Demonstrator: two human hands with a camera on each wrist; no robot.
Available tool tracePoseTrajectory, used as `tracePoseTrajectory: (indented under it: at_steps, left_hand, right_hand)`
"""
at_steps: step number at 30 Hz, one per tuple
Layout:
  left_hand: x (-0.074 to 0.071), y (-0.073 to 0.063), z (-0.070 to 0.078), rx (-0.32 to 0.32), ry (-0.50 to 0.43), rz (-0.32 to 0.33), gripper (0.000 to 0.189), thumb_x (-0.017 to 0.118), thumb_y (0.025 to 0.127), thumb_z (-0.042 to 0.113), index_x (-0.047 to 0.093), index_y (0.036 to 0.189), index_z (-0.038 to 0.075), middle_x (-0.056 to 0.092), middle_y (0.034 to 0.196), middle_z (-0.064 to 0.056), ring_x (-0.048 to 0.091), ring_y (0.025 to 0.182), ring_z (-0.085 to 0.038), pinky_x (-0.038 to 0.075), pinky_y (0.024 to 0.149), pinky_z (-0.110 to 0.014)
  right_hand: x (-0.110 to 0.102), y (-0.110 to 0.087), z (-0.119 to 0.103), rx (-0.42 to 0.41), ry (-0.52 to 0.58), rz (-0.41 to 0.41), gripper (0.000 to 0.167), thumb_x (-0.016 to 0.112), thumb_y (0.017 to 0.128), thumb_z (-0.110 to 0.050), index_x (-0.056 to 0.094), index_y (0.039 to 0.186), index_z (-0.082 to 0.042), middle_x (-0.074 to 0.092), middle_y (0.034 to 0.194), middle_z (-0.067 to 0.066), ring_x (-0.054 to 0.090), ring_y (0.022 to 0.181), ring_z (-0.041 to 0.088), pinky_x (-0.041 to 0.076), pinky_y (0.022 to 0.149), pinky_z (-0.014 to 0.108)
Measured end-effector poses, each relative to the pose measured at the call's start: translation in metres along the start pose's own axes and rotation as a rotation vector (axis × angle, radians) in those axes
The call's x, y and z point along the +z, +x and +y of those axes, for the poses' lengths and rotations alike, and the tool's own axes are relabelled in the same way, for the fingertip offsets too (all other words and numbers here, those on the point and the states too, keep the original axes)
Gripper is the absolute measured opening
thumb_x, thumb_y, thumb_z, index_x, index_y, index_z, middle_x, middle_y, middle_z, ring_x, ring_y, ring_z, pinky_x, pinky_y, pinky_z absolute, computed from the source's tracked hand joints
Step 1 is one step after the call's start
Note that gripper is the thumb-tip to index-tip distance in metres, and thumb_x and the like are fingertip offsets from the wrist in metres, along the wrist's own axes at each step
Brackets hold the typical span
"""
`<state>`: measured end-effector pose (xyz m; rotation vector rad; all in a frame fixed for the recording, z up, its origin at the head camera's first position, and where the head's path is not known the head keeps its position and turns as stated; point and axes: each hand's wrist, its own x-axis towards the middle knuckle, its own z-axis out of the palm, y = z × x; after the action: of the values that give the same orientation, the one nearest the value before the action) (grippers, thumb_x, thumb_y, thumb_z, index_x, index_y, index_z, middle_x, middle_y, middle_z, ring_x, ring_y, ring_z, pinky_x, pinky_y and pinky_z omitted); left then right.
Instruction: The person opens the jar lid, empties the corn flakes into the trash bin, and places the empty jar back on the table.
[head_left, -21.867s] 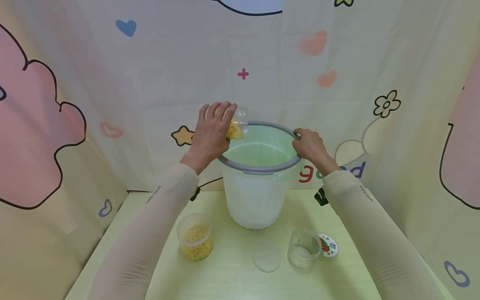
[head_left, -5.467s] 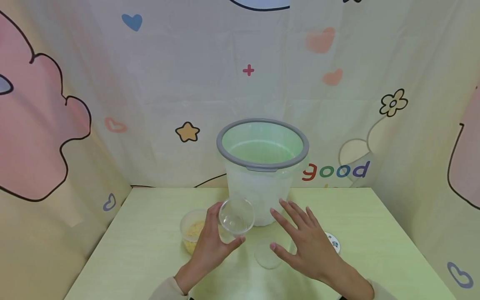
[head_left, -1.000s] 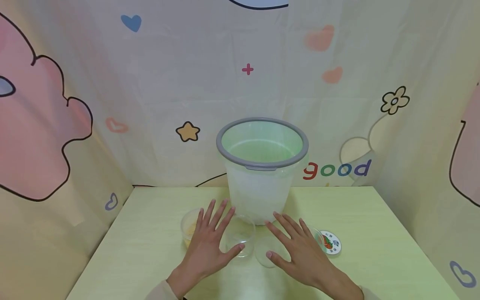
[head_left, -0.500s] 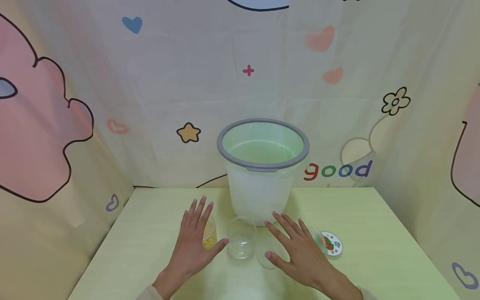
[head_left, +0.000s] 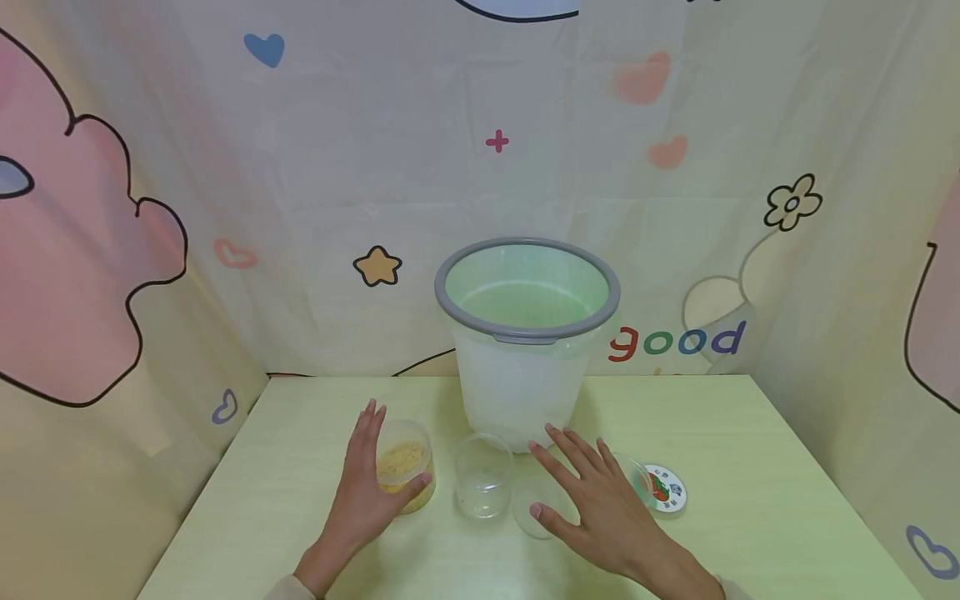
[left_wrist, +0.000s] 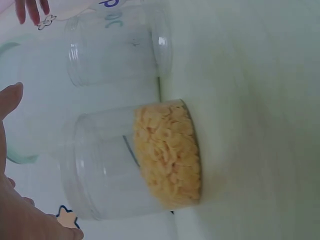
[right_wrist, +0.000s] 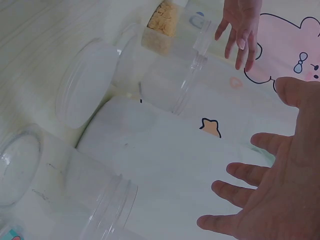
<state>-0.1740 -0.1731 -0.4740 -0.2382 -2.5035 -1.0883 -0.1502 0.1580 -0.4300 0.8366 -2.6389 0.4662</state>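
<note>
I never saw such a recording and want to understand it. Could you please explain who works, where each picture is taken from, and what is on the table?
No machine here: a person works with bare hands. The wide view comes from a head camera, the close views from wrist cameras. On the table are a white bucket, a jar of yellow pieces, a clear jar, another clear jar, a clear lid and a printed disc. Nothing is held: the left hand is open beside the first jar, the right hand open near the clear lid.
</note>
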Motion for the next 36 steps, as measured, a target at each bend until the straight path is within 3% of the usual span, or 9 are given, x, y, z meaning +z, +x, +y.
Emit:
tracePoseTrajectory:
  at_steps: [7, 13, 19, 25, 31, 36]
  left_hand:
    - [0.002, -0.001, -0.016, -0.138, -0.09, -0.048, 0.12, 0.084, 0.07, 0.052, 0.004, 0.157, 0.037, 0.007, 0.166, -0.001, 0.021, 0.149, -0.041, 0.032, 0.107, -0.071]
    - [0.004, -0.003, -0.03, -0.256, -0.195, -0.095, 0.131, 0.091, 0.062, 0.043, 0.002, 0.157, 0.034, 0.017, 0.162, -0.017, 0.032, 0.142, -0.047, 0.033, 0.107, -0.07]
    - [0.009, -0.004, -0.048, -0.267, -0.276, -0.14, 0.132, 0.092, 0.064, 0.034, -0.001, 0.157, 0.027, 0.009, 0.165, -0.017, 0.023, 0.146, -0.049, 0.024, 0.112, -0.07]
    - [0.014, -0.004, -0.057, -0.294, -0.374, -0.173, 0.128, 0.09, 0.068, 0.025, -0.002, 0.157, 0.02, 0.005, 0.166, -0.013, 0.009, 0.151, -0.045, 0.014, 0.118, -0.066]
    - [0.019, -0.004, -0.061, -0.372, -0.479, -0.203, 0.127, 0.089, 0.069, 0.02, -0.002, 0.157, 0.024, 0.02, 0.162, -0.014, 0.025, 0.147, -0.04, 0.017, 0.118, -0.064]
    - [0.024, -0.004, -0.063, -0.392, -0.495, -0.2, 0.127, 0.09, 0.068, 0.019, 0.0, 0.157, 0.025, 0.031, 0.155, -0.017, 0.033, 0.142, -0.038, 0.021, 0.117, -0.062]
  right_hand:
    - [0.001, 0.0, 0.0, 0.007, 0.0, -0.006, 0.069, 0.058, 0.092, -0.054, 0.03, 0.153, -0.037, 0.026, 0.163, -0.003, 0.031, 0.147, 0.027, 0.022, 0.114, 0.063]
    - [0.002, 0.0, 0.001, 0.002, -0.002, -0.001, 0.069, 0.059, 0.092, -0.054, 0.031, 0.153, -0.036, 0.027, 0.163, -0.002, 0.032, 0.147, 0.028, 0.022, 0.114, 0.064]
    - [0.002, -0.001, 0.002, 0.001, -0.004, -0.003, 0.069, 0.059, 0.092, -0.054, 0.032, 0.153, -0.035, 0.027, 0.163, -0.002, 0.031, 0.147, 0.026, 0.023, 0.114, 0.064]
    - [0.003, 0.0, 0.001, -0.002, 0.002, -0.009, 0.069, 0.058, 0.092, -0.054, 0.032, 0.153, -0.036, 0.029, 0.162, 0.0, 0.032, 0.147, 0.028, 0.022, 0.115, 0.064]
    - [0.004, 0.003, -0.003, -0.021, 0.014, -0.003, 0.068, 0.058, 0.092, -0.054, 0.035, 0.152, -0.034, 0.031, 0.161, 0.002, 0.032, 0.147, 0.029, 0.023, 0.114, 0.064]
    - [0.005, 0.007, -0.007, -0.038, 0.024, 0.0, 0.068, 0.057, 0.093, -0.054, 0.032, 0.153, -0.035, 0.032, 0.161, 0.003, 0.031, 0.147, 0.03, 0.023, 0.114, 0.064]
